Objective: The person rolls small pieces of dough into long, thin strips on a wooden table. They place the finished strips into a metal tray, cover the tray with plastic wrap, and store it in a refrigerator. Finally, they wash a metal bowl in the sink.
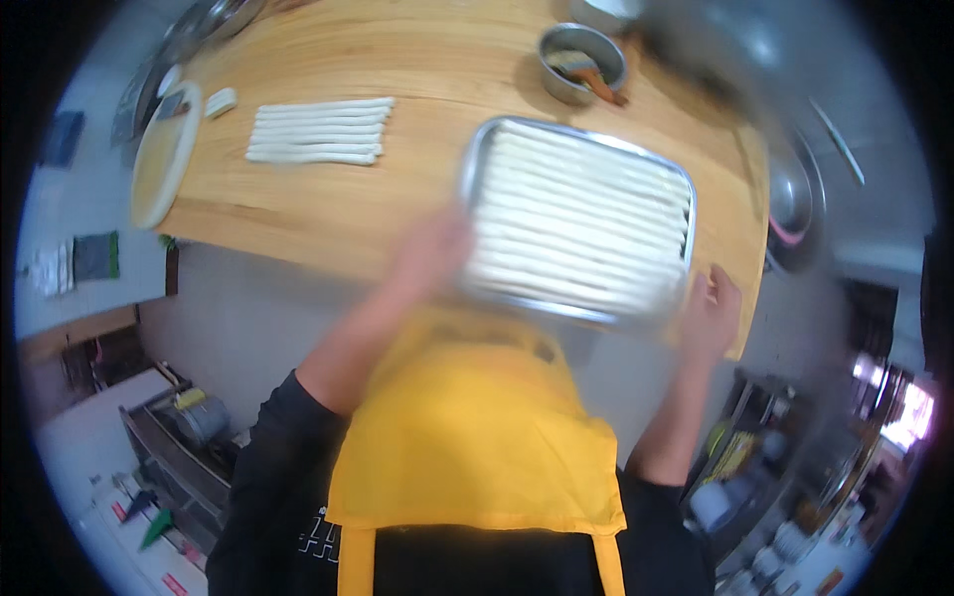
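Observation:
A rectangular metal tray point(693, 216) filled with rows of white dough strips point(581, 223) is before me at the wooden table's front edge. At the tray's left rim is my left hand point(446, 242), blurred; its fingers are too unclear to tell their grip. Beside the tray's lower right corner, my right hand point(712, 305) has curled fingers, and whether it touches the rim is unclear. More dough strips point(320, 132) lie side by side on the table at the left, with a small dough piece point(221, 103) beyond them.
A metal bowl point(551, 82) holding an orange-handled brush point(600, 86) stands behind the tray. An oval board or tray point(190, 141) lies at the table's left end. Large metal bowls point(794, 194) are beyond the right edge. The wooden table's front edge point(261, 252) runs before me.

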Available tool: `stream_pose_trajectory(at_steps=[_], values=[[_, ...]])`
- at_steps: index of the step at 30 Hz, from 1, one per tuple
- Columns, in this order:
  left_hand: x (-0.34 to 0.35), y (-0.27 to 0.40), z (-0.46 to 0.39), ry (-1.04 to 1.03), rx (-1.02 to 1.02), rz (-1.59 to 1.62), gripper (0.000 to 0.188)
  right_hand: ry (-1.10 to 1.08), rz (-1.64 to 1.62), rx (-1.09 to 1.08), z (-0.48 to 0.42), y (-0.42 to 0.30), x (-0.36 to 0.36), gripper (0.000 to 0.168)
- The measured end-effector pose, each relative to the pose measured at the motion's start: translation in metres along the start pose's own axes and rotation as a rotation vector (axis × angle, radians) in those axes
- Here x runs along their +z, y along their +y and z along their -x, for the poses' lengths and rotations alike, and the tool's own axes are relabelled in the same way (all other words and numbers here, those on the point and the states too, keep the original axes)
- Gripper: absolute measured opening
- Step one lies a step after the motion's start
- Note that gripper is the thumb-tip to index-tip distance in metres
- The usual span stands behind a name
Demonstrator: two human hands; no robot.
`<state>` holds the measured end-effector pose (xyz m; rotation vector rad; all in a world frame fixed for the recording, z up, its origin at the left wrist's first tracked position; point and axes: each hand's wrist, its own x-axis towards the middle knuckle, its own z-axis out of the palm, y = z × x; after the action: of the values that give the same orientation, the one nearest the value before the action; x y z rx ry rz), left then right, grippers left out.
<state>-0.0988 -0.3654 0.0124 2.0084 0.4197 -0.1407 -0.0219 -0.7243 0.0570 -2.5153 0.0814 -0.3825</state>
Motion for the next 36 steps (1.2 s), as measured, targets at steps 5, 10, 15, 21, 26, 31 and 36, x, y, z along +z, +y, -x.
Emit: stream_pose_trajectory(at_steps=[5, 10, 15, 21, 26, 31, 36], values=[[-0.039, -0.026, 0.004, 0.14, -0.015, 0.019, 0.04, -0.32, -0.46, 0.073, 0.01, -0.101, 0.008, 0.022], [-0.133, -0.115, -0.012, 0.231, -0.269, 0.166, 0.035, -0.831, -0.573, -0.021, 0.044, -0.213, 0.103, 0.025], [-0.252, -0.196, -0.052, 0.54, -0.125, -0.161, 0.032, -0.842, -0.447, -0.02, 0.04, -0.283, 0.22, 0.044], [-0.337, -0.191, -0.128, 0.502, -0.194, -0.293, 0.03, -0.77, -0.407, 0.382, 0.032, -0.331, 0.297, 0.055], [-0.353, -0.251, -0.176, 0.312, -0.284, 0.187, 0.032, -0.744, -0.524, 0.622, 0.03, -0.338, 0.319, 0.038], [-0.354, -0.211, -0.156, 0.277, -0.167, 0.156, 0.043, -0.651, -0.303, 0.407, 0.037, -0.322, 0.318, 0.04], [-0.372, -0.214, -0.165, 0.084, -0.373, 0.126, 0.044, -0.574, -0.29, 0.43, 0.044, -0.335, 0.334, 0.038]])
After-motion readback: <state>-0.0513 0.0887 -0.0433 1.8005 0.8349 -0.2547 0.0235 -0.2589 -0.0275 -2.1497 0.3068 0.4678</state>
